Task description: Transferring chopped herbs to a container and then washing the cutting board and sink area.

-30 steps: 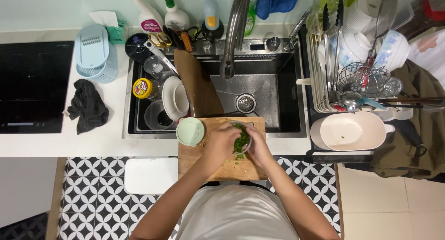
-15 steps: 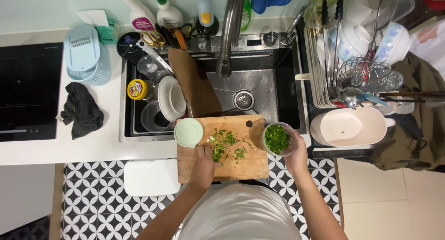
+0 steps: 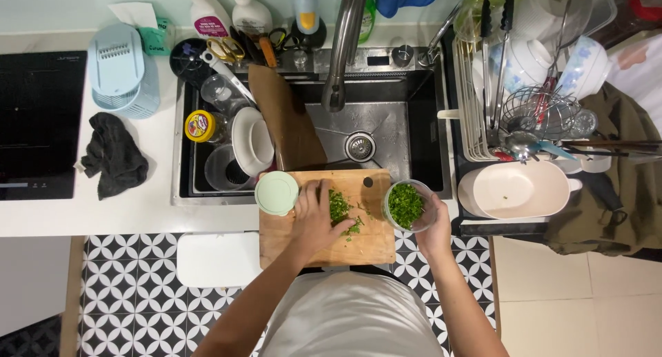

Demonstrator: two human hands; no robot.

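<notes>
The left hand (image 3: 314, 219) has moved right over the chopped herbs (image 3: 339, 206), gathering the scattered bits together.

White spray bottle (image 3: 209, 17) with a pink label stands behind the sink beside a green-capped white bottle (image 3: 250, 12) and a blue dispenser (image 3: 307, 8); a yellow-lidded jar (image 3: 200, 125) sits in the sink's left basin.

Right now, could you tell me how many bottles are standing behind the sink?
3: a white spray bottle on the left, a green-capped bottle beside it, and a blue pump bottle next to the tap. More may be hidden behind the tap.
</notes>
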